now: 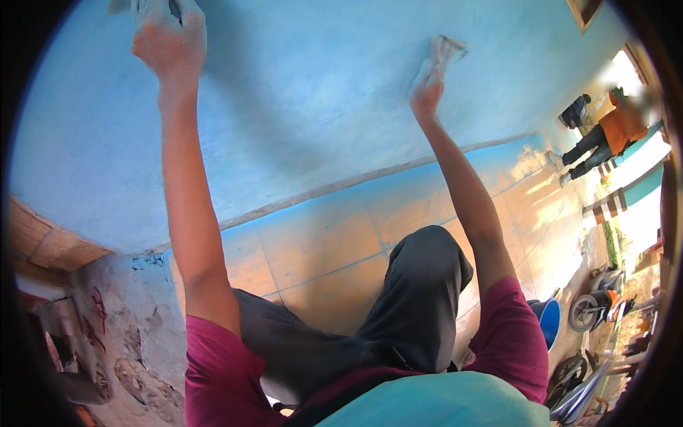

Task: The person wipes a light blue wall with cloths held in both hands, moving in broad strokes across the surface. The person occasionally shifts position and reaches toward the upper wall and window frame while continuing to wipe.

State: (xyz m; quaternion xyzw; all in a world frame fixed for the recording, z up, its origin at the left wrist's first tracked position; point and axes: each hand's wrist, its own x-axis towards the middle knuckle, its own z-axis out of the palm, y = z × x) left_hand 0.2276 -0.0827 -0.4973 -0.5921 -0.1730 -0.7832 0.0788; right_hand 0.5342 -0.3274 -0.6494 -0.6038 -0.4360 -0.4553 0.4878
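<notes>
My left hand (168, 43) is raised against the light blue wall (313, 78), its back coated in pale dust. A pale flat piece (119, 6) juts out beside its bent fingers, partly cut off by the upper edge of the view. Farther right, my right hand (429, 87) presses to the same wall, also dusty. Its fingers close on a thin greyish folded sheet (455, 50), somewhat blurred, so I cannot tell whether it is paper or cloth. Both arms are stretched out, with shadow on the wall between them.
Tiled floor (320, 245), dusted blue along the wall, lies below my bent knees. A blue bucket (546, 322) stands at right, near parked motorcycles (585, 313). A person in orange (620, 132) is at the far right. Worn, peeling masonry (142, 313) is at left.
</notes>
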